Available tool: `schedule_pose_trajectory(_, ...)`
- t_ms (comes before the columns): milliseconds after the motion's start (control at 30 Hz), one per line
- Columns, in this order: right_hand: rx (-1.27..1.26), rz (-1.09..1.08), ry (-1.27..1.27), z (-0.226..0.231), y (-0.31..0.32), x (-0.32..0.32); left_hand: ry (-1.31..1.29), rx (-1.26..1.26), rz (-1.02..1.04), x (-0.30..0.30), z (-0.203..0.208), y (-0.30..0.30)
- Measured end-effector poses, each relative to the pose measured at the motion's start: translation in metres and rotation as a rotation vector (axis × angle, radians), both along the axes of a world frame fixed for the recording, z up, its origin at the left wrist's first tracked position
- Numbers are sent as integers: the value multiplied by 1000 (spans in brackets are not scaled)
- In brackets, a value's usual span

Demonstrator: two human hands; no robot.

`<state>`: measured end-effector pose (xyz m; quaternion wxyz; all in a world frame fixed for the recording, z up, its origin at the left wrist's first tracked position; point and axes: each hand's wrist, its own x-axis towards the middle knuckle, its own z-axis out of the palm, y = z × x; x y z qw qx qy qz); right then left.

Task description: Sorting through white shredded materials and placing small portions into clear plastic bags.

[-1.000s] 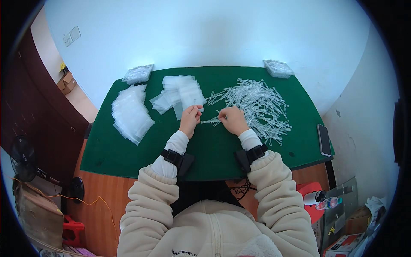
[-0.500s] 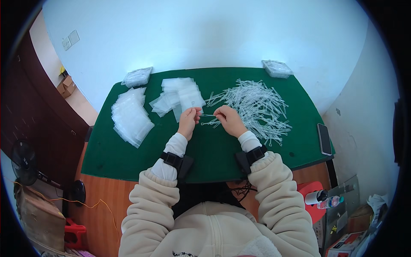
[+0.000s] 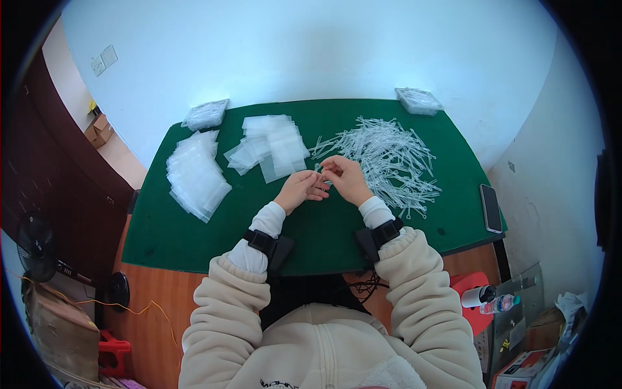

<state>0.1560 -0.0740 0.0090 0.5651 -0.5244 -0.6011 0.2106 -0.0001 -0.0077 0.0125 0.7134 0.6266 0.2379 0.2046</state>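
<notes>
My left hand [image 3: 302, 190] and my right hand [image 3: 348, 179] meet above the middle of the green-covered table [image 3: 317, 240]. Between their fingertips are thin clear plastic sticks [image 3: 318, 168], mostly hidden by the fingers, so how many cannot be made out. Thumb and forefinger of the left hand pinch together while its other fingers curl loosely. The right hand pinches close beside it, almost touching. To the right spreads a large heap of clear loop-ended plastic sticks [image 3: 392, 162]. Just beyond my left hand lies a loose pile of flat clear plastic bags [image 3: 285, 149].
Another fanned stack of clear bags [image 3: 196, 175] lies at the left. Filled clear packs stand at the back left [image 3: 206, 115] and back right [image 3: 419, 101], near the wall. A phone [image 3: 490, 209] rests by the right edge. Below right, bottles stand on a red stool [image 3: 472, 305].
My left hand has moved right and slightly nearer, closing the gap to my right hand. The sticks that stretched between them are now mostly covered by fingers.
</notes>
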Motion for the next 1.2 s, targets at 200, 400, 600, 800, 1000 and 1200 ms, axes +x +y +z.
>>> schedule_pose_trajectory(200, 0, -44, 82, 1, 1, 0, 0, -46, -96, 0, 1, -1)
schedule_pose_trajectory(400, -9, -77, 65, 2, -1, -1, -25, -39, -144, -1, -1, -1)
schedule_pose_trajectory(600, -16, -67, 85, -4, 1, 3, -54, -86, -179, -1, -8, 4)
schedule_pose_trajectory(800, -52, -262, -221, -4, 2, 9, -161, -89, 259, -5, -12, 19)
schedule_pose_trajectory(1000, -22, -292, -637, -14, 2, 15, -289, -178, 471, -7, -12, 23)
schedule_pose_trajectory(1200, 5, -294, -710, -16, 1, 11, -255, -156, 410, -4, -13, 20)
